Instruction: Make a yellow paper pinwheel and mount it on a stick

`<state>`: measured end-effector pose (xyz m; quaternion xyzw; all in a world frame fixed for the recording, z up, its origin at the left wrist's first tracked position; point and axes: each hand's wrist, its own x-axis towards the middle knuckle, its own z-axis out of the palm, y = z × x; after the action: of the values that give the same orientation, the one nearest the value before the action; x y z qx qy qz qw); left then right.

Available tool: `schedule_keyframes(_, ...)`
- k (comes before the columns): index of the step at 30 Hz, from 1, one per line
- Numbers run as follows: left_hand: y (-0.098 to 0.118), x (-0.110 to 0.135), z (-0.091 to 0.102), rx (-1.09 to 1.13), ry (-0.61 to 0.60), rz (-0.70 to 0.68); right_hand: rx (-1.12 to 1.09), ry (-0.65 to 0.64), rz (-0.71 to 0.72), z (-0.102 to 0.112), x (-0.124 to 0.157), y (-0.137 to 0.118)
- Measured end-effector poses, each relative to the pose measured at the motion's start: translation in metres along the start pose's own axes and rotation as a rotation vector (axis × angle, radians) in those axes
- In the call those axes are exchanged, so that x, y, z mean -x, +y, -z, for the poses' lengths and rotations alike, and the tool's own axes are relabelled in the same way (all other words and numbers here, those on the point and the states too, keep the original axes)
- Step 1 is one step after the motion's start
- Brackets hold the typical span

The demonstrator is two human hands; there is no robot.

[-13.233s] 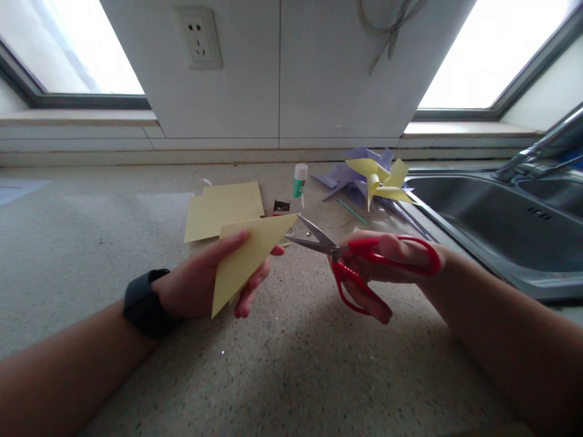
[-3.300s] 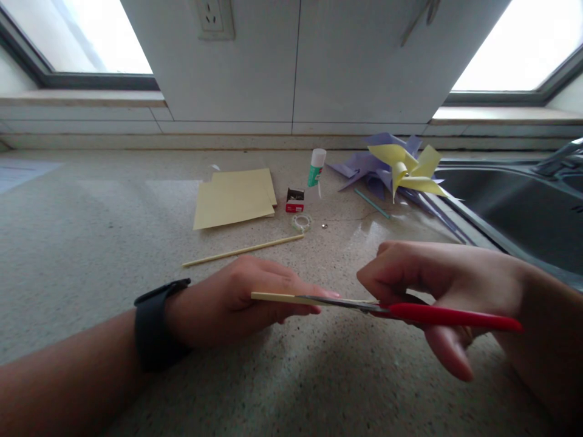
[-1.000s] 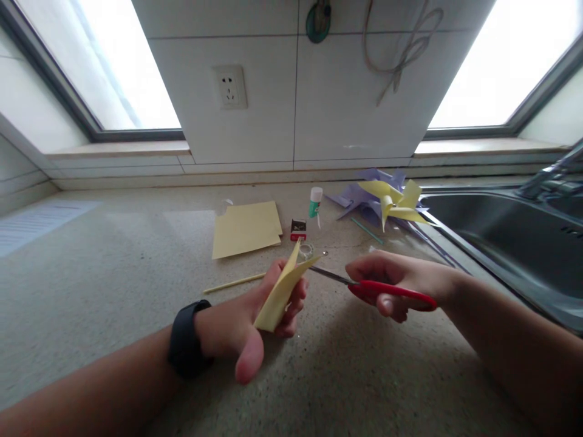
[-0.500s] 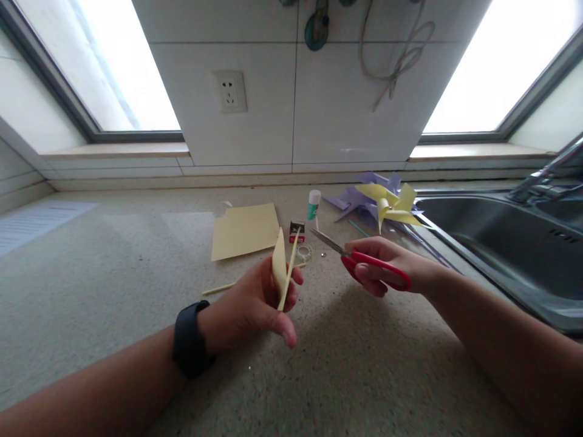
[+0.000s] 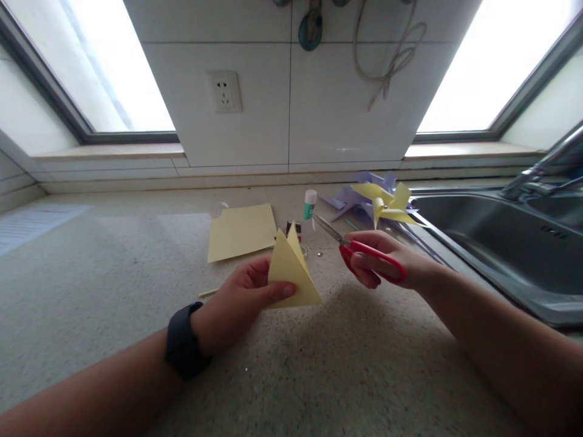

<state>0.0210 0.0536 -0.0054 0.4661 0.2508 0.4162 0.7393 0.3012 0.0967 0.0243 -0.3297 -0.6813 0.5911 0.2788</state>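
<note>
My left hand (image 5: 239, 300), with a black watch on the wrist, pinches a folded yellow paper triangle (image 5: 291, 273) above the speckled countertop (image 5: 113, 285); thumb in front, fingers behind. My right hand (image 5: 387, 267) is closed through the red handles of a pair of scissors (image 5: 359, 252), whose shut blades point up and left, a short way right of the triangle and apart from it.
Flat yellow sheets (image 5: 241, 232) lie behind the hands, with a glue stick (image 5: 310, 204), a small red-and-black box (image 5: 291, 227) and a thin yellow strip (image 5: 208, 293). Yellow and purple paper pinwheels (image 5: 380, 200) lie beside a steel sink (image 5: 501, 237) at right.
My left hand has turned the folded paper so its flat triangular face shows instead of its edge. My right hand with the scissors has drifted slightly left and up, away from the paper.
</note>
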Motion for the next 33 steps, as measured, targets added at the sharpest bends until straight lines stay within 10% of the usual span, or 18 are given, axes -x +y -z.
schedule_keyframes(33, -0.002, 0.002, -0.005, 0.081, 0.018, -0.11, -0.012, 0.209, -0.033, -0.031, -0.012, 0.001)
